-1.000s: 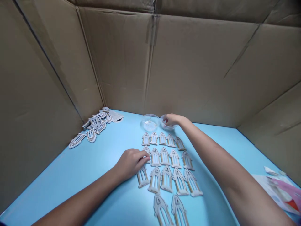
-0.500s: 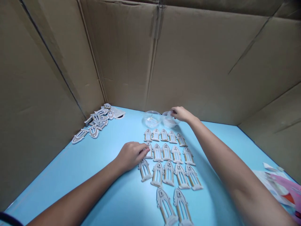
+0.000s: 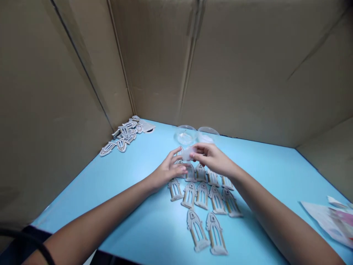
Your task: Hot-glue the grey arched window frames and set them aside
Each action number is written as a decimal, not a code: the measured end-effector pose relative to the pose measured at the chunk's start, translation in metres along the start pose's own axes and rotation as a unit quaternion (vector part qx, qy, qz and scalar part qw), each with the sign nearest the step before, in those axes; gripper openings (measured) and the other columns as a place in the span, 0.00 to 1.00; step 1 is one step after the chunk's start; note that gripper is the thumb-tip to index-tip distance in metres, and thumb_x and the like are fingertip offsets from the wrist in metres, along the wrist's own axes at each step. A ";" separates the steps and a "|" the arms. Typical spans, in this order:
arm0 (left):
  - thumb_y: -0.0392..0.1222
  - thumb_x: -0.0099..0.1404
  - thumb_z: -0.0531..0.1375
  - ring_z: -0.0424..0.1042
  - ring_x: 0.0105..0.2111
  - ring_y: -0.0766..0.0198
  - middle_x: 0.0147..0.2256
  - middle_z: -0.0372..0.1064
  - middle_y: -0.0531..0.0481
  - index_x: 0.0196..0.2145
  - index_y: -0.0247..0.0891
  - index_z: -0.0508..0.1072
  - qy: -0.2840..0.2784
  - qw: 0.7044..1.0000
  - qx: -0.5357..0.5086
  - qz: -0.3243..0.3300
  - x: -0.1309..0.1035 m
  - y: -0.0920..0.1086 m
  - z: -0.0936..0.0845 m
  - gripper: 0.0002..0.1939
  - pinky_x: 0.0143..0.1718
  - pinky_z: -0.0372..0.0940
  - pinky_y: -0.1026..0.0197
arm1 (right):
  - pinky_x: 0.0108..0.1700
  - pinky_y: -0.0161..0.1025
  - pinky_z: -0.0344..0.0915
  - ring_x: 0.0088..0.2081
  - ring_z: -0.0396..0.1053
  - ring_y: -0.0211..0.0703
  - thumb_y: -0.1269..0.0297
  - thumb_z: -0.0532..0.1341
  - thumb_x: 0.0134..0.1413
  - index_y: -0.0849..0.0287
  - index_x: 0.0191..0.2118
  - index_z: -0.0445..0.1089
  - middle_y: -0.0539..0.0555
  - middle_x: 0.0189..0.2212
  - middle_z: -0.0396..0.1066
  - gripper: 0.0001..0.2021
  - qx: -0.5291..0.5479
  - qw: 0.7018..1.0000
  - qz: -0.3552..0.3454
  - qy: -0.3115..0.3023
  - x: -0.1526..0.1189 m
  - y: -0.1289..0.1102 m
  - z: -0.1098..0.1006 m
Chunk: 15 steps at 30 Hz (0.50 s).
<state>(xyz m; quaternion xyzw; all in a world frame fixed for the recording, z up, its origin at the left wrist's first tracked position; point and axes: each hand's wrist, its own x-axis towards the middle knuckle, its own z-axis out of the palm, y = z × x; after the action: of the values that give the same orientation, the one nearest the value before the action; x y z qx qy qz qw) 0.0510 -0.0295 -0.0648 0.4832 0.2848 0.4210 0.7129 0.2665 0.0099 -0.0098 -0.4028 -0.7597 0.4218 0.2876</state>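
Between thumb and fingers, my right hand (image 3: 211,158) pinches a small whitish translucent piece (image 3: 188,153), whose exact kind I cannot make out. My left hand (image 3: 169,169) is just left of it, fingers apart and holding nothing that I can see. Both hands hover above rows of white arched window-shaped pieces (image 3: 202,195) with gold-brown edges, lying on the light blue table (image 3: 132,217). The hands hide most of the farther rows. Two more arched pieces (image 3: 197,232) lie in the nearest row.
Behind my hands stand two clear round bowls, the left bowl (image 3: 185,135) and the right bowl (image 3: 209,136), with whitish contents. A pile of arched pieces (image 3: 124,134) is at the far left. Cardboard walls (image 3: 242,81) enclose the table. Plastic bags (image 3: 328,221) lie at right.
My right hand has come from the right bowl toward me with the whitish piece. My left hand has lifted from the arched pieces and spread its fingers. The view has shifted.
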 end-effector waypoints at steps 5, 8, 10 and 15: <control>0.34 0.65 0.67 0.79 0.47 0.56 0.51 0.75 0.41 0.63 0.40 0.66 -0.040 0.990 -0.108 -0.084 -0.002 0.000 0.006 0.30 0.58 0.69 0.51 | 0.36 0.41 0.69 0.35 0.73 0.45 0.62 0.60 0.62 0.57 0.48 0.70 0.55 0.37 0.77 0.10 0.002 1.000 0.010 -0.003 -0.011 -0.004 0.029; 0.29 0.67 0.64 0.80 0.46 0.58 0.47 0.78 0.42 0.60 0.37 0.70 -0.013 0.990 -0.112 -0.087 -0.001 -0.002 0.002 0.24 0.57 0.71 0.55 | 0.37 0.42 0.69 0.36 0.72 0.46 0.62 0.60 0.62 0.57 0.40 0.72 0.55 0.36 0.75 0.06 -0.041 0.999 -0.014 0.033 -0.011 0.001 0.030; 0.31 0.68 0.64 0.81 0.46 0.58 0.48 0.77 0.40 0.57 0.36 0.72 -0.007 0.992 -0.091 -0.085 0.001 -0.003 -0.001 0.20 0.56 0.72 0.56 | 0.39 0.43 0.69 0.38 0.73 0.47 0.61 0.61 0.62 0.57 0.38 0.74 0.56 0.37 0.75 0.07 -0.065 0.996 -0.029 0.050 -0.009 0.006 0.030; 0.38 0.69 0.67 0.82 0.41 0.59 0.45 0.79 0.39 0.51 0.33 0.75 0.011 0.997 -0.012 -0.069 0.005 -0.007 -0.006 0.15 0.47 0.75 0.60 | 0.38 0.42 0.69 0.35 0.74 0.45 0.61 0.61 0.61 0.58 0.45 0.75 0.55 0.35 0.77 0.10 -0.035 0.996 -0.022 0.075 -0.007 0.013 0.035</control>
<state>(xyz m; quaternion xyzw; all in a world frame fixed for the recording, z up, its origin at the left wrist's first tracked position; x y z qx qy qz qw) 0.0512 -0.0234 -0.0729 0.4489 0.3200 0.3794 0.7431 0.2480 -0.0058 -0.0385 -0.4264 -0.7588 0.3570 0.3390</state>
